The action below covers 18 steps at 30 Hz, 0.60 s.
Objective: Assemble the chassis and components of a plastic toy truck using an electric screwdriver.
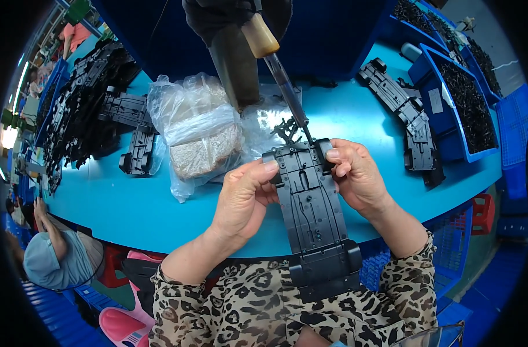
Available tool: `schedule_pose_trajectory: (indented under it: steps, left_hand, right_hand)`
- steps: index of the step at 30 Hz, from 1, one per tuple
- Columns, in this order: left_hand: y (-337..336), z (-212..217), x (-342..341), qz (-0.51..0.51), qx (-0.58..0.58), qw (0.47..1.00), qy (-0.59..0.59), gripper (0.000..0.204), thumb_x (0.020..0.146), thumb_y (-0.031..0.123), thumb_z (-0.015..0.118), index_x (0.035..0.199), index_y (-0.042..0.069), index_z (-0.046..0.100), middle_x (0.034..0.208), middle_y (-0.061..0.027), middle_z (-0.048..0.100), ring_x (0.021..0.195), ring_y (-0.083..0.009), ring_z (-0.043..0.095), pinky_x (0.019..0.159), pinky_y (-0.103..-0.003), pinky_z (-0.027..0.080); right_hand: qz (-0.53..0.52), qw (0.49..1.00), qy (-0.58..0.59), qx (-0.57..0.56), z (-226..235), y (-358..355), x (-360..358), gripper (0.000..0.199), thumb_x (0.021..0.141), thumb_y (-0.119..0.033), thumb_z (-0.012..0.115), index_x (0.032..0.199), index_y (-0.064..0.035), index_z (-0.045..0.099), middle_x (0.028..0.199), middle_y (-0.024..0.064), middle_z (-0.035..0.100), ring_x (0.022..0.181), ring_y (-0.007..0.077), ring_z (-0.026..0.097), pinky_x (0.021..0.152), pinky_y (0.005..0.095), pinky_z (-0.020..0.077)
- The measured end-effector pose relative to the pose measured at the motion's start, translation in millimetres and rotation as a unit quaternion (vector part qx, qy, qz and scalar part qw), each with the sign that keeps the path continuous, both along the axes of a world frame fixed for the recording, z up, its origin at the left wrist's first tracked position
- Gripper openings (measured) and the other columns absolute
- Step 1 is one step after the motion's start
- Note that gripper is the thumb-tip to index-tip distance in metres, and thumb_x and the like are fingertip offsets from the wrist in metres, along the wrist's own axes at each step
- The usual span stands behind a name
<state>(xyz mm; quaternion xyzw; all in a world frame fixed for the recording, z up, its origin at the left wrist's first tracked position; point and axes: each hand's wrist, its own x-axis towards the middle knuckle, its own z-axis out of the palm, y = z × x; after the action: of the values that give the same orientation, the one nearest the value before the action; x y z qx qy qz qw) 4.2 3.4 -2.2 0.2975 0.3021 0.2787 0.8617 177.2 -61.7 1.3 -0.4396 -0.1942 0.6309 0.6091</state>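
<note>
A long black plastic toy car chassis point(319, 211) is held between my two hands, its near end over my lap and its far end above the table. My left hand point(238, 199) grips the left side by the far wheel, thumb on top. On the opposite side, my right hand point(359, 176) pinches the edge at the other far wheel, fingers curled. A slim dark screwdriver shaft point(286, 87) slants down from a mounted machine, its tip at the chassis's far edge; whether it touches cannot be made out. Small black parts point(286, 132) lie just beyond.
A clear plastic bag point(203, 127) with a pale block sits left of centre. More chassis point(134, 124) are heaped at the left, and others point(400, 104) lie at the right. Blue bins point(455, 104) of small black pieces stand far right. Another person point(61, 254) sits at the left.
</note>
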Motion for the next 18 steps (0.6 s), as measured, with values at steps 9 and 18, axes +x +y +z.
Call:
schedule_pose_trajectory:
  steps: [9, 18]
  left_hand:
    - [1.2, 3.7, -0.6, -0.003, 0.01, 1.0, -0.017, 0.021, 0.079, 0.019, 0.052, 0.086, 0.0, 0.055, 0.081, -0.0069, 0.059, 0.07, -0.0127, 0.057, 0.064, -0.028, 0.047]
    - [0.1, 6.9, -0.7, 0.008, 0.005, 1.0, -0.024, 0.021, 0.078, 0.018, 0.052, 0.087, -0.001, 0.055, 0.082, -0.0072, 0.059, 0.071, -0.013, 0.057, 0.066, -0.029, 0.047]
  right_hand:
    - [0.015, 1.0, -0.001, 0.001, 3.4, -0.3, -0.2, 0.019, 0.077, -0.016, 0.053, 0.082, 0.0024, 0.056, 0.059, -0.0022, 0.05, 0.045, 0.0032, 0.045, 0.038, 0.0158, 0.0379]
    - [0.015, 1.0, 0.008, 0.017, 3.8, 0.2, -1.0, 0.021, 0.076, -0.014, 0.054, 0.085, 0.0047, 0.055, 0.059, -0.0012, 0.05, 0.045, 0.003, 0.045, 0.038, 0.0164, 0.04]
